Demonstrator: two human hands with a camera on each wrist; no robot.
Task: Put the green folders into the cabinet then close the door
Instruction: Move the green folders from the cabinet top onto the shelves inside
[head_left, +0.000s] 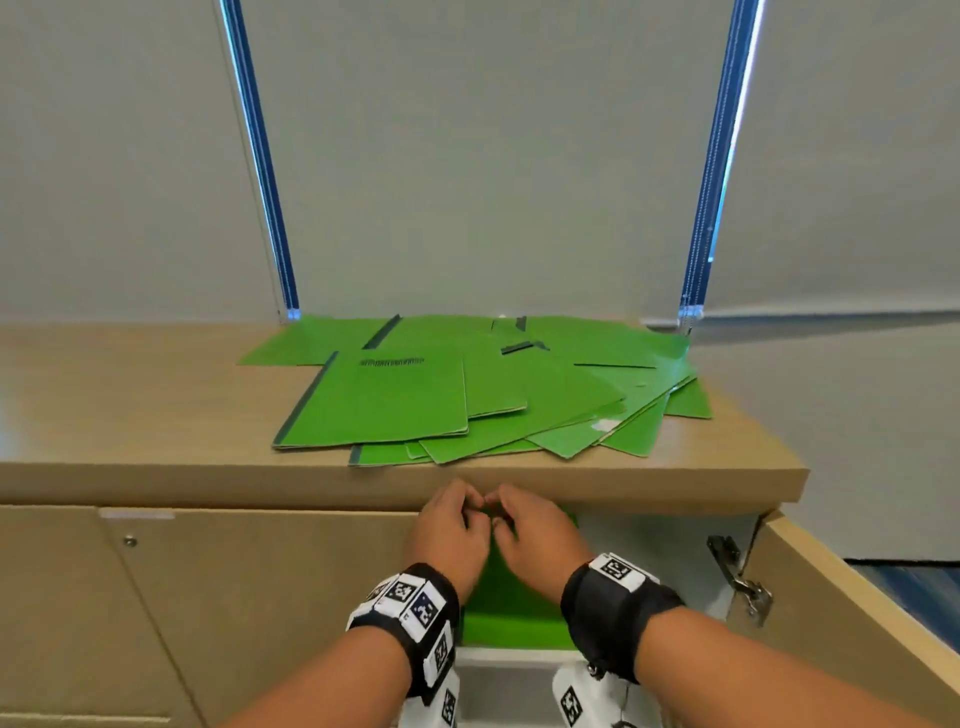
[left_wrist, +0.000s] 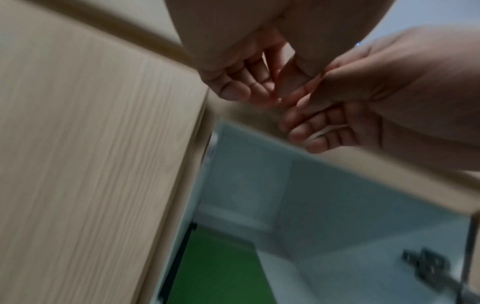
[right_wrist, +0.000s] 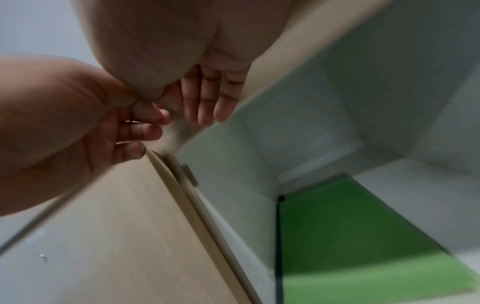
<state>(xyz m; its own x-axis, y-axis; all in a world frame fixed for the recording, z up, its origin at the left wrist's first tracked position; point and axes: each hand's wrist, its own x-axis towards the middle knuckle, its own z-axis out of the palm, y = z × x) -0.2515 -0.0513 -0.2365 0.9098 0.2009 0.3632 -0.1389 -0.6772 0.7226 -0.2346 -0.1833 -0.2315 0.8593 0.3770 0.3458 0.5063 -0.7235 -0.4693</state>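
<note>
Green folders (head_left: 467, 395) lie in a loose, overlapping heap on the wooden cabinet top (head_left: 130, 415), while one more green folder (head_left: 511, 608) rests flat inside the open cabinet (head_left: 670, 540) below. Its door (head_left: 841, 587) stands swung out to the right. Both hands hover close together at the opening, just under the top's front edge: left hand (head_left: 449, 530) and right hand (head_left: 535, 535), fingers loosely curled, holding nothing.

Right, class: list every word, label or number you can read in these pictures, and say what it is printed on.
No text can be read.
Top folder: one dark printed line near its upper edge, too blurred to read.
Wrist bands: black-and-white square code markers, no letters or numbers.
Cabinet door: no label.
</note>
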